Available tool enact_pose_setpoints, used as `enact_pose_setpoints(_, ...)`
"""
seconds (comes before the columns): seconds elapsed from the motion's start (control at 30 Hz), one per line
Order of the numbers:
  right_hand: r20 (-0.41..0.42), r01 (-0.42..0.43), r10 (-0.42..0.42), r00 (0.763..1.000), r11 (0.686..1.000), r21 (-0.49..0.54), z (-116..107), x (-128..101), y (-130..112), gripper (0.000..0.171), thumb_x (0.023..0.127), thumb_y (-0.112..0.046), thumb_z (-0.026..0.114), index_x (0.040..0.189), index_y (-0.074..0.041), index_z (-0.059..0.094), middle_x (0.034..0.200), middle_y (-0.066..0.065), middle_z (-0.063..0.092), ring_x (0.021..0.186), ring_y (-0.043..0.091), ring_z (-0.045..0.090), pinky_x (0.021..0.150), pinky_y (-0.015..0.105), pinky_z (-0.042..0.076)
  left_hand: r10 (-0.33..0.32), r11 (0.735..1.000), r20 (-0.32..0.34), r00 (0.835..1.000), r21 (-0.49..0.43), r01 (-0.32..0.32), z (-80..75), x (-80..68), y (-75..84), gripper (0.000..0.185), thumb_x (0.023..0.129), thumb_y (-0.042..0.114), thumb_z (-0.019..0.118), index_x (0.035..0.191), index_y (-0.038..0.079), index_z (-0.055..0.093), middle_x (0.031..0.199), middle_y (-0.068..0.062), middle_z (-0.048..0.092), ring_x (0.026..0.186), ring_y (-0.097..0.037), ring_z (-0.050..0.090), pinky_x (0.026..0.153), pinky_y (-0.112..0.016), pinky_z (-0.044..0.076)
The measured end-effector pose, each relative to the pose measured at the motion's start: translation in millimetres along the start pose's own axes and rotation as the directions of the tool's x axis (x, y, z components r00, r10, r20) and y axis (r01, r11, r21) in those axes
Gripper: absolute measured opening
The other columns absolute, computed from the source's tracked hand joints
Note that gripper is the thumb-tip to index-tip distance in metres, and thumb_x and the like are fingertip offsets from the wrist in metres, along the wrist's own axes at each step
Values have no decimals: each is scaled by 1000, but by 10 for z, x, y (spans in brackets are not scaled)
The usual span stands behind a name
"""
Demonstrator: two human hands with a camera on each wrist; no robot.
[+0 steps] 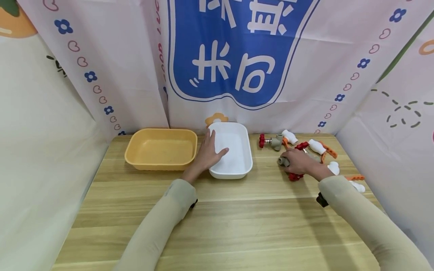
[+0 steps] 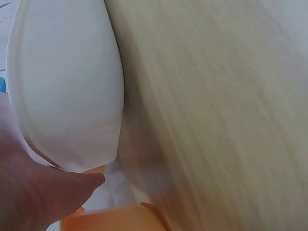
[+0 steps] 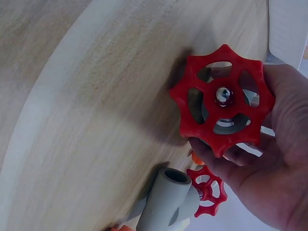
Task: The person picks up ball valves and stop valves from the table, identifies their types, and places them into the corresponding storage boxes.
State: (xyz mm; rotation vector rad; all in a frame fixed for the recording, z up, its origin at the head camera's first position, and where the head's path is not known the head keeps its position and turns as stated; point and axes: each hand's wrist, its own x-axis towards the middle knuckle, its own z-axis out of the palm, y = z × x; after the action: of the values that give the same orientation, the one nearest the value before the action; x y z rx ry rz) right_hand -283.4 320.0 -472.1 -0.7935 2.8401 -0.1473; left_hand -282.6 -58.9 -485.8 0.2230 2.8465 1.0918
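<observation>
My left hand [image 1: 207, 151] lies flat on the left rim of the white tray [image 1: 237, 158], fingers straight and thumb reaching inside; the left wrist view shows the white tray [image 2: 67, 82] from outside with my hand [image 2: 38, 192] against it. My right hand [image 1: 299, 161] grips a grey valve [image 1: 283, 162] with a red handwheel [image 1: 295, 177], low over the table's right side. In the right wrist view the red handwheel [image 3: 221, 98] sits against my curled fingers [image 3: 260, 163].
A yellow tray [image 1: 161, 131] stands left of the white one. More valves lie at the back right: a grey one with a red wheel [image 1: 271, 141] and several white ones with orange handles [image 1: 317, 146]. Another grey valve [image 3: 168, 199] lies beside my right hand. Cloth walls surround the wooden table [image 1: 237, 226].
</observation>
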Motion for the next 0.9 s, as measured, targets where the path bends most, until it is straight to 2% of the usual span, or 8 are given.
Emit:
enact_pose_setpoints(0.17,-13,-5,5,1000,1000,23,-18,10,-12,47,82,-18,87,120,6,72,115,22,70,100,35,69,86,57,60,-3,999,-10,1000,-40,3,11,46,-40,103,101,53,64,171,8,4,179,-11,-10,165,-34,3,132,-55,15)
enact_pose_setpoints(0.57,23,-71,68,997,981,181,-15,54,99,44,78,-18,91,112,4,73,104,13,75,90,26,67,84,48,59,-6,999,6,1000,-53,6,36,67,-57,105,101,52,65,171,10,0,179,-8,-14,165,-33,4,131,-55,18)
enact_pose_setpoints(0.7,43,-91,83,996,968,235,1,55,144,42,80,-19,91,111,4,73,100,11,75,85,21,64,79,41,58,-10,999,5,1000,-49,10,37,64,-54,105,101,52,64,171,10,-3,178,-7,-15,165,-33,4,131,-55,18)
enact_pose_setpoints(0.9,31,-63,57,998,965,255,25,56,178,39,81,-18,89,108,4,73,94,9,73,77,18,60,70,34,54,-10,999,-2,1000,-49,10,37,67,-56,106,101,51,65,170,9,-4,178,-8,-15,165,-31,2,132,-54,17)
